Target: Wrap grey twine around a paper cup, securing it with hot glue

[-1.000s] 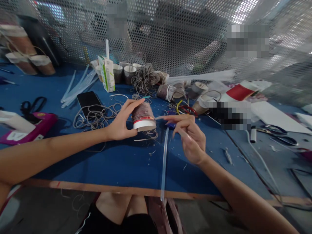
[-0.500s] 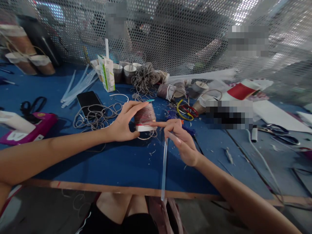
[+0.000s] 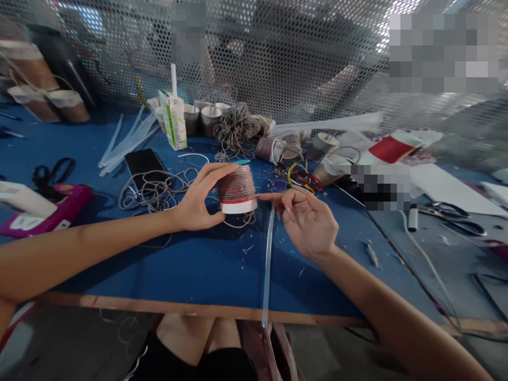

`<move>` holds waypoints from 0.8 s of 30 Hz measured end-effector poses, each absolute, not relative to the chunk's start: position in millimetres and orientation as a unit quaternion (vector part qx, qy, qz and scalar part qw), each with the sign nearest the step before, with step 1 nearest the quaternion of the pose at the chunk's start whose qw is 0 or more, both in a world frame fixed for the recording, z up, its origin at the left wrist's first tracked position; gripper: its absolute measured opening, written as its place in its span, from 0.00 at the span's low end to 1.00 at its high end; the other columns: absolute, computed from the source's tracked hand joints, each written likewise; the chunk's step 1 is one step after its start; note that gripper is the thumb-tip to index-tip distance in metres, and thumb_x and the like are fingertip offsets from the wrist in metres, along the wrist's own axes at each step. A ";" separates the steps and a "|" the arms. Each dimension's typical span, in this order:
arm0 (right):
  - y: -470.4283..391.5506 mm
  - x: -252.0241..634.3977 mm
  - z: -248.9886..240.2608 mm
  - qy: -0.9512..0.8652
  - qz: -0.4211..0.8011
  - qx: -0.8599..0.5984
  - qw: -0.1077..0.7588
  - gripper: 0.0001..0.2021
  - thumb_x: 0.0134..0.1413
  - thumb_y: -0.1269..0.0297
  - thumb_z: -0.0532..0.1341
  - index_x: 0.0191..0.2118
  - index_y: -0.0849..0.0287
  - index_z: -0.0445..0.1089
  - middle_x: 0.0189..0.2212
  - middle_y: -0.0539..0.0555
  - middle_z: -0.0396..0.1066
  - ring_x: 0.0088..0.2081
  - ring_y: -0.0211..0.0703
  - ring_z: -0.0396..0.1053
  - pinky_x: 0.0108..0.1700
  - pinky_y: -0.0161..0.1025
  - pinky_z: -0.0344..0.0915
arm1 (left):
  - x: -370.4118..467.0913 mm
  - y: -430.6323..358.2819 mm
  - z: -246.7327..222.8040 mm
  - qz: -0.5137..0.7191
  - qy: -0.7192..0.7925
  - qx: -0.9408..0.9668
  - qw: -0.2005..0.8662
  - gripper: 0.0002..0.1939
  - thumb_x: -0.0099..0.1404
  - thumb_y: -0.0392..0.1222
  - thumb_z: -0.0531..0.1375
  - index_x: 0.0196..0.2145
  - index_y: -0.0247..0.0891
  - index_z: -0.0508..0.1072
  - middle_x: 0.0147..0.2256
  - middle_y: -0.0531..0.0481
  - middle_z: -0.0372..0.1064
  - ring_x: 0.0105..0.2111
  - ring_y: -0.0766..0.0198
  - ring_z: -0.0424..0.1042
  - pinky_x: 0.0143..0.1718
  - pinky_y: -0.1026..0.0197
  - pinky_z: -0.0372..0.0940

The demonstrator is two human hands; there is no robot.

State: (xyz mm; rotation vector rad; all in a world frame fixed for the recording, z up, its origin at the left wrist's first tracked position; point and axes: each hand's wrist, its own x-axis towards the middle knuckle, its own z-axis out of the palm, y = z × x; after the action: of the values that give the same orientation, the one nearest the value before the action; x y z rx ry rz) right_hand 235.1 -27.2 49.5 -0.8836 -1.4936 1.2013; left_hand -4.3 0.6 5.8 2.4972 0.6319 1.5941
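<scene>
My left hand (image 3: 200, 203) grips a small cup (image 3: 237, 191) wound with brown-grey twine, fingers over its top and thumb under its base. Near the lower end the cup shows a red line and a bare white band (image 3: 239, 207). A bit of teal (image 3: 242, 162) shows at its upper end. My right hand (image 3: 305, 219) has its index finger stretched to the cup's right side, at or close to the red line. Its other fingers are loosely bent, with no held thing visible. A clear glue stick (image 3: 268, 264) lies beside this hand, reaching the table's front edge.
Loose grey cord (image 3: 159, 185) lies over a black phone (image 3: 145, 166) at left. Behind stand a drink carton (image 3: 173, 121), a cord bundle (image 3: 238, 127) and several twine-wrapped cups. Scissors (image 3: 452, 217) lie at right, a magenta device (image 3: 59, 209) at left. A perforated metal screen (image 3: 278, 63) closes the back.
My right hand has turned palm more upward and shifted slightly right, its index finger moving from the cup's front to its right side. The cup has turned slightly in my left hand.
</scene>
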 end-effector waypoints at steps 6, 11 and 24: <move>-20.2 241.5 50.9 -0.609 0.527 -0.378 0.457 0.18 0.58 0.48 0.49 0.23 0.51 0.58 0.26 0.56 0.74 0.35 0.52 0.73 0.38 0.49 0.68 | -4.0 -1.4 3.5 0.533 0.212 0.814 0.090 0.39 0.61 0.41 0.65 0.66 0.50 0.53 0.58 0.40 0.59 0.60 0.49 0.64 0.50 0.49 0.76; -15.7 245.3 48.1 -0.571 0.529 -0.396 0.488 0.16 0.58 0.49 0.52 0.24 0.52 0.61 0.26 0.55 0.74 0.31 0.49 0.71 0.31 0.44 0.67 | -2.9 -0.9 0.3 0.546 0.209 0.803 0.116 0.38 0.63 0.41 0.64 0.66 0.52 0.52 0.61 0.40 0.55 0.65 0.46 0.59 0.55 0.44 0.74; -38.6 234.3 54.5 -0.611 0.568 -0.268 0.482 0.17 0.58 0.48 0.57 0.26 0.54 0.61 0.38 0.60 0.78 0.22 0.40 0.62 0.16 0.37 0.60 | -2.0 0.5 -1.7 0.535 0.233 0.792 0.180 0.41 0.62 0.48 0.66 0.67 0.52 0.51 0.59 0.39 0.54 0.60 0.48 0.63 0.50 0.47 0.76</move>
State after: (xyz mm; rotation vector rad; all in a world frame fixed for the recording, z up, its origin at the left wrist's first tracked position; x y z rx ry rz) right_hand 234.3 -38.6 54.5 -0.6536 -1.4903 1.3836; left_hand -2.0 0.5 -1.7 2.2362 0.6594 1.5122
